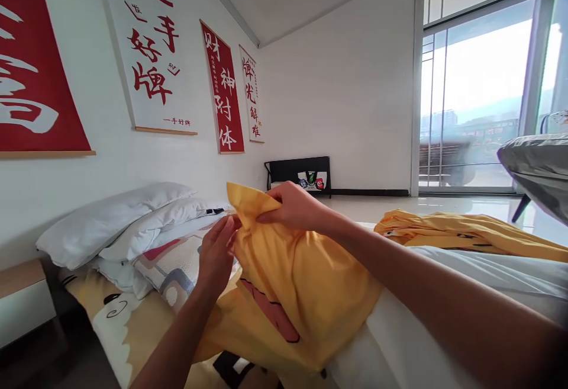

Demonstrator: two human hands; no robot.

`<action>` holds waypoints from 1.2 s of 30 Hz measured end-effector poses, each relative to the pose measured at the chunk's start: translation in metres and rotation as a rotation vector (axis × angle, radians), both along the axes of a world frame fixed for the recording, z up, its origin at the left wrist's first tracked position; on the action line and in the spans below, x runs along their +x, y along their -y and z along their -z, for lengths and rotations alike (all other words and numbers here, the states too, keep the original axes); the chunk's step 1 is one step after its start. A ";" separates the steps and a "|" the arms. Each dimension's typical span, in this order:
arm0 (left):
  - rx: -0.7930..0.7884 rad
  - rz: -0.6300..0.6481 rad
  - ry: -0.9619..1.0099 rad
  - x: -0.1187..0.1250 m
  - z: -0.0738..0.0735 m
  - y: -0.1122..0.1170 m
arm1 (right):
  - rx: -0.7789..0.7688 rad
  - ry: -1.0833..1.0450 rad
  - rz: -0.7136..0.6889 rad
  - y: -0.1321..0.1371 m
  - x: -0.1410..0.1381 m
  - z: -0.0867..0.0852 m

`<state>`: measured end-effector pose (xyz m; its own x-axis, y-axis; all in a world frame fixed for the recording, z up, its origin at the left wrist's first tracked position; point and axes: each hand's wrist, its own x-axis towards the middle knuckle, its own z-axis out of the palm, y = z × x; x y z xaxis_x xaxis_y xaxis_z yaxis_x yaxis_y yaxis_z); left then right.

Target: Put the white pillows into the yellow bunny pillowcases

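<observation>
A yellow cover [306,282] with a dark red pattern lies bunched over a white duvet [479,282] on the bed. My right hand [295,205] pinches a raised corner of the yellow cover from above. My left hand [217,256] presses its fingers against the same fold from the left side, gripping the cloth's edge. More of the yellow cover [465,232] trails across the bed to the right.
White pillows [119,220] and a patterned pillow [175,264] are stacked at the head of the bed on the left. A bedside cabinet [22,297] stands at far left. Wall scrolls hang above. A dark folded table [302,176] leans against the far wall; a grey chair [539,167] is at right.
</observation>
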<state>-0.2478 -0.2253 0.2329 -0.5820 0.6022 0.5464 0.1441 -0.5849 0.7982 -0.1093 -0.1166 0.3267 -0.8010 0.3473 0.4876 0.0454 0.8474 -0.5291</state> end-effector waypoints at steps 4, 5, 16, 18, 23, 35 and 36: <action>-0.093 -0.083 -0.293 -0.006 0.022 0.003 | -0.055 0.002 -0.045 -0.004 0.002 0.001; -0.096 -0.138 -0.381 -0.007 0.024 0.003 | -0.039 0.011 -0.050 -0.005 0.003 0.001; -0.173 -0.452 -0.734 -0.028 0.071 0.022 | -0.051 -0.139 0.070 -0.029 0.009 0.003; -0.279 -0.329 -0.768 -0.034 0.079 0.019 | -0.017 -0.128 0.076 -0.025 0.005 0.008; -0.257 -0.285 -0.543 -0.044 0.046 0.021 | 0.163 -0.101 0.105 -0.012 0.000 0.020; -0.316 -0.058 -0.775 0.003 -0.042 0.025 | 0.236 -0.071 -0.028 0.002 0.009 0.011; -0.330 -0.037 -0.762 0.002 -0.042 0.026 | 0.216 -0.008 -0.026 -0.001 0.015 0.009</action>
